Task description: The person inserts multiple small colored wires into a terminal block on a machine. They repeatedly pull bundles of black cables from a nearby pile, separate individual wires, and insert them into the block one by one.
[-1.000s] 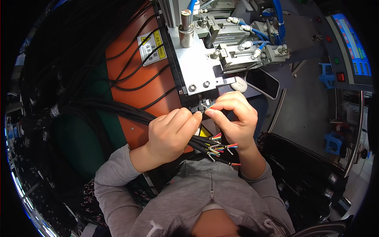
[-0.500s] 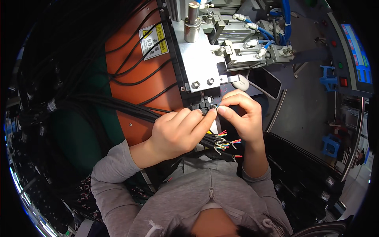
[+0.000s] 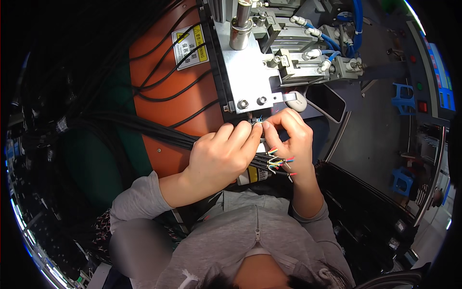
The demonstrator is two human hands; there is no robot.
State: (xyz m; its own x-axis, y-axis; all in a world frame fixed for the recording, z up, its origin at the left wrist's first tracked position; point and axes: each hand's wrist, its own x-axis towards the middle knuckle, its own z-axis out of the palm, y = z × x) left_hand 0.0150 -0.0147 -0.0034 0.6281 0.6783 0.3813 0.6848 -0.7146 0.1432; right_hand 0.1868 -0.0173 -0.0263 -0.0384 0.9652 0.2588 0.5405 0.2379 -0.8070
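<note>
My left hand (image 3: 219, 153) is closed, its thumb and index finger pinched at the tip of a cable just below the edge of a bright metal plate (image 3: 243, 74). My right hand (image 3: 292, 137) pinches from the other side, fingertips almost touching the left ones. Thin wires (image 3: 260, 119), bluish and white, stick up between the fingertips; their lower part is hidden by the fingers. A bundle of black cables (image 3: 161, 135) passes under my left hand. Its stripped ends, with coloured wires (image 3: 276, 163), fan out below my right palm.
Pneumatic clamps (image 3: 305, 67) with blue hoses stand beyond the plate. A phone (image 3: 328, 102) and a white rounded object (image 3: 297, 101) lie to their right. An orange panel (image 3: 175, 113) carries a warning label (image 3: 191, 47) and more black cables. A control screen (image 3: 439, 77) stands far right.
Both hands have moved slightly up toward the plate's edge, still pinching. The loose wire ends have shifted a little upward, and more of a white and yellow label shows beneath them.
</note>
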